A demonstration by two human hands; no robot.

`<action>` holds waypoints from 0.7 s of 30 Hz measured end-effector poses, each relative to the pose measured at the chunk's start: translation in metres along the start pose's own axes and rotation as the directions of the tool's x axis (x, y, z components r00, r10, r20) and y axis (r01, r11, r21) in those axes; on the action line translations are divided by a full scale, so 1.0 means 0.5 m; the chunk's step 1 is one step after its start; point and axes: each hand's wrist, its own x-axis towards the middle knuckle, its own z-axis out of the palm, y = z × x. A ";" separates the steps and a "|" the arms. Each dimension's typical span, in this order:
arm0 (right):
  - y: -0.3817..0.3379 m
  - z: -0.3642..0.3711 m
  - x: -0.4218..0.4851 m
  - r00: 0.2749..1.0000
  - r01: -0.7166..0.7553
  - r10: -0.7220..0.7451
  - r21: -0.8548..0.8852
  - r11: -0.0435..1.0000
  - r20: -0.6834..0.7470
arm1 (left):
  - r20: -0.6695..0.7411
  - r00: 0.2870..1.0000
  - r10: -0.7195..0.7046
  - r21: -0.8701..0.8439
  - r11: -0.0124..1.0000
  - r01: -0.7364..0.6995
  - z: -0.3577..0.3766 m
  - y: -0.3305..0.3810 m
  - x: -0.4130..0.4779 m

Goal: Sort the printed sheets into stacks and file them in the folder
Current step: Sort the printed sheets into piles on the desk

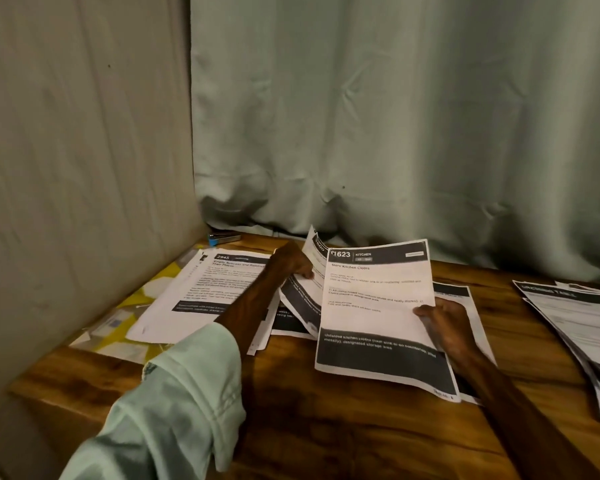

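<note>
Looking down from my head, my right hand [444, 320] pinches the right edge of a white printed sheet with black bands headed "1623 Kitchen" [374, 306], thumb on top, holding it tilted above the brown wooden table [326, 438]. My left hand [291, 266] curls its fingers onto a second curling printed sheet [315, 252] just behind the first. A white paper stack headed "2945" [219, 289] lies at the left on something yellow-patterned [142, 306]. Another fanned paper stack [575, 320] lies at the right.
</note>
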 end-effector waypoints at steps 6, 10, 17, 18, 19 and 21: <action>0.001 -0.002 -0.006 1.000 0.014 -0.014 0.033 0.999 0.012 | -0.123 0.990 0.070 0.088 0.994 -0.059 0.041 -0.024 -0.003; -0.002 -0.003 -0.009 1.000 0.028 -0.028 0.023 0.999 0.013 | -0.156 0.986 0.054 0.139 0.990 -0.032 0.056 -0.029 0.003; -0.046 -0.045 -0.017 0.998 -0.020 0.014 0.104 0.994 0.058 | -0.269 0.959 0.091 0.279 0.960 -0.012 0.073 -0.035 0.017; -0.057 -0.060 -0.020 0.999 -0.021 0.016 0.113 0.993 0.051 | -0.317 0.936 0.155 0.310 0.949 -0.053 0.078 -0.031 0.015; -0.070 -0.072 -0.025 0.999 -0.018 0.013 0.121 0.992 0.039 | -0.359 0.902 0.239 0.327 0.938 -0.118 0.082 -0.025 0.010; -0.090 -0.103 -0.029 0.999 -0.037 0.040 0.168 0.985 -0.013 | -0.374 0.844 0.385 0.282 0.914 -0.292 0.092 0.000 -0.002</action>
